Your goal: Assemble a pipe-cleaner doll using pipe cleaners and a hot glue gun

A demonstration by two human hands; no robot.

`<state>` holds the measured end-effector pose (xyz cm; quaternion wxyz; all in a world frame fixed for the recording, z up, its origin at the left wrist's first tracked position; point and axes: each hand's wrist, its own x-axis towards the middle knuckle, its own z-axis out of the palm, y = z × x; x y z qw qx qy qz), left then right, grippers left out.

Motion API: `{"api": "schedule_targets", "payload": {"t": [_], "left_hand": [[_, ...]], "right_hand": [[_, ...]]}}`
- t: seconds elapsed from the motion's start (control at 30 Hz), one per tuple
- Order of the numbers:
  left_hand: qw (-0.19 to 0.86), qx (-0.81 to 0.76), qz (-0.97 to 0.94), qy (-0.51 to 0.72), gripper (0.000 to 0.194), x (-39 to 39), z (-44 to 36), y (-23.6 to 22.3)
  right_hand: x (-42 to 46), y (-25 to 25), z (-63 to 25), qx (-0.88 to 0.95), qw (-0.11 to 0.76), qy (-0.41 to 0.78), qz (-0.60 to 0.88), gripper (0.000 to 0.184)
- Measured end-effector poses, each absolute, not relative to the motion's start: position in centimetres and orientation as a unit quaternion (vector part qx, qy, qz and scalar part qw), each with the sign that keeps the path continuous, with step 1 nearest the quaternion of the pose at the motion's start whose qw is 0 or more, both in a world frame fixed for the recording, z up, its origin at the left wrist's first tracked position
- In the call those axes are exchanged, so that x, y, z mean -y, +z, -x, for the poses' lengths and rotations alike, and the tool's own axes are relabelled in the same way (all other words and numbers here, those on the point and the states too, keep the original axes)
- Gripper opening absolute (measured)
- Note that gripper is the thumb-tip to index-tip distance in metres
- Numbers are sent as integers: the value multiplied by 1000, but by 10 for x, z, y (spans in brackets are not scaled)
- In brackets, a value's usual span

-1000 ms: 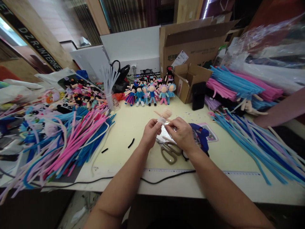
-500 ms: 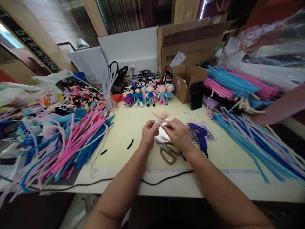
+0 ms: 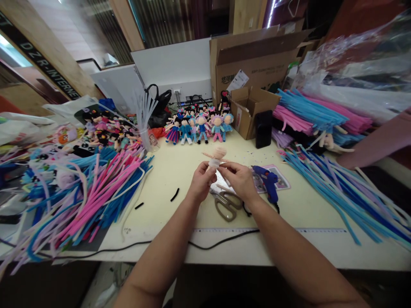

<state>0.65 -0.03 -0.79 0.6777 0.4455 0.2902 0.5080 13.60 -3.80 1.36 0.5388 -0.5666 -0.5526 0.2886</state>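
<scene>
A small pipe-cleaner doll [image 3: 218, 153] with a round peach head, thin arms and a white band round its body is held up over the table's middle. My left hand [image 3: 202, 183] pinches it at the white part from the left. My right hand [image 3: 236, 179] is closed at the doll's right side, its fingertips against the body; the exact grip is partly hidden. Under the hands lie scissors [image 3: 227, 206] with grey-brown handles, their blades partly covered. Just right of my right hand, a blue glue gun [image 3: 269, 183] rests on a printed card [image 3: 283, 181].
Finished dolls [image 3: 201, 126] stand in rows at the back, beside an open small carton [image 3: 253, 105] and a black box [image 3: 263, 129]. Pipe cleaners lie in heaps at left [image 3: 96, 188] and right [image 3: 330, 192]. A black cable [image 3: 212, 246] crosses the front edge; two black offcuts lie left.
The doll now stands more upright, its white band more visible. My right hand has turned slightly, with its fingertips lower against the doll. The view has shifted a little.
</scene>
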Motion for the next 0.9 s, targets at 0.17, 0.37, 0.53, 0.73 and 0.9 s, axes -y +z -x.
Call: {"api": "schedule_targets", "payload": {"t": [0.17, 0.37, 0.53, 0.73, 0.9], "left_hand": [[691, -278, -446, 497, 41, 3, -8, -3], [691, -298, -438, 492, 22, 6, -9, 4], [679, -316, -454, 482, 19, 8, -9, 3], [680, -316, -460, 476, 20, 8, -9, 2], [672, -316, -476, 470, 20, 6, -8, -1]], "right_hand": [[36, 12, -136, 536, 546, 293, 574, 30], [34, 9, -135, 515, 558, 319, 566, 30], [32, 9, -135, 488, 557, 338, 581, 30], [31, 10, -136, 476, 555, 340, 592, 29], [32, 11, -136, 473, 553, 333, 600, 30]]}}
